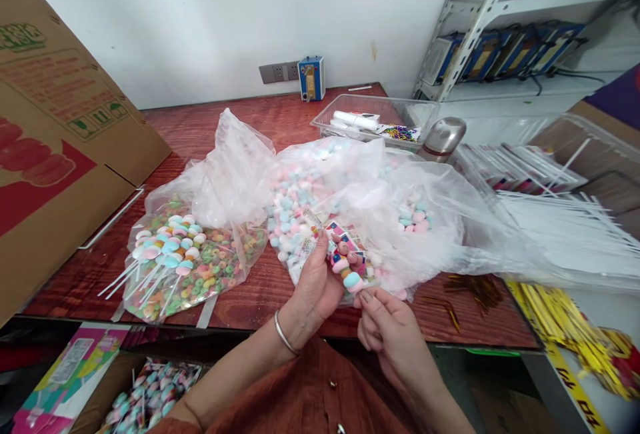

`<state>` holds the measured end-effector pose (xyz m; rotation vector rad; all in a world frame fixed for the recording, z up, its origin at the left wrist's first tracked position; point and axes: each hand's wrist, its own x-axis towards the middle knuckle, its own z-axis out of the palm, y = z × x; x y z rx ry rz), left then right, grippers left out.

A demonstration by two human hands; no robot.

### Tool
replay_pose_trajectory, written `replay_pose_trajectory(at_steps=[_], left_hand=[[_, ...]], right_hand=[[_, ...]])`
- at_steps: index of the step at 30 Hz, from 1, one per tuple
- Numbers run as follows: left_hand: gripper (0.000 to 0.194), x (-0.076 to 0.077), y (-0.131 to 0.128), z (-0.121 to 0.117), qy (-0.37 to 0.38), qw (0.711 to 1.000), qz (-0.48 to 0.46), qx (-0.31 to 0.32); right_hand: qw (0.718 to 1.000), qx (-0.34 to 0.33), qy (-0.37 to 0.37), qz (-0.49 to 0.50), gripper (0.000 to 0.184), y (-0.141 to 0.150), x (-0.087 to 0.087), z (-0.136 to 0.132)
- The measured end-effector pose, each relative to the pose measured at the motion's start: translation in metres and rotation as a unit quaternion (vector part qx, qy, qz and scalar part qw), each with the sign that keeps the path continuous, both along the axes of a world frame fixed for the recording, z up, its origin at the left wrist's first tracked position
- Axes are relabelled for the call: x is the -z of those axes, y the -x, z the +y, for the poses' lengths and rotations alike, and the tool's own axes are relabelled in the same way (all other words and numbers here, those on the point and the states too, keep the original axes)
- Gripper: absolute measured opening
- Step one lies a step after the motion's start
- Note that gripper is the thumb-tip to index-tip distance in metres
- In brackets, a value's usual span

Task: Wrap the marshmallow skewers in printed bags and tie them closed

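Note:
My left hand (320,287) is closed around a marshmallow lollipop (353,279) with pink, blue and brown pieces. Printed wrappers (341,229) show between and behind its fingers. My right hand (387,321) pinches at the near end of the lollipop; its exact grip there is partly hidden. Just beyond both hands lies a clear bag of pastel marshmallows (295,197). On the left, finished marshmallow lollipops (173,244) with white sticks rest in a pile on a clear bag of coloured cereal rings (215,254).
A large carton (65,147) stands at left. At the back are a plastic tray (330,111), a metal-capped flask (444,137) and a blue device (311,79). White sticks (565,227) and gold ties (473,291) lie right. Below left, a box holds wrapped lollipops (150,387).

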<state>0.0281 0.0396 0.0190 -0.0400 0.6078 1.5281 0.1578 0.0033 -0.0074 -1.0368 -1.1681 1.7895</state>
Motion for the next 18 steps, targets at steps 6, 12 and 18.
replay_pose_trajectory(at_steps=[6, 12, 18], left_hand=[[0.042, 0.006, 0.008, 0.002, -0.008, 0.999, -0.023, 0.027], [0.023, 0.001, 0.012, 0.001, -0.059, 0.998, 0.001, 0.016], [0.025, 0.005, -0.004, -0.009, -0.055, 0.997, 0.050, -0.010]], right_hand=[[0.961, -0.035, 0.209, 0.176, 0.032, 0.002, -0.006, 0.002], [0.994, 0.018, 0.085, 0.063, 0.035, 0.008, 0.004, -0.004], [0.952, 0.085, -0.206, -0.210, 0.027, 0.003, 0.001, -0.009]])
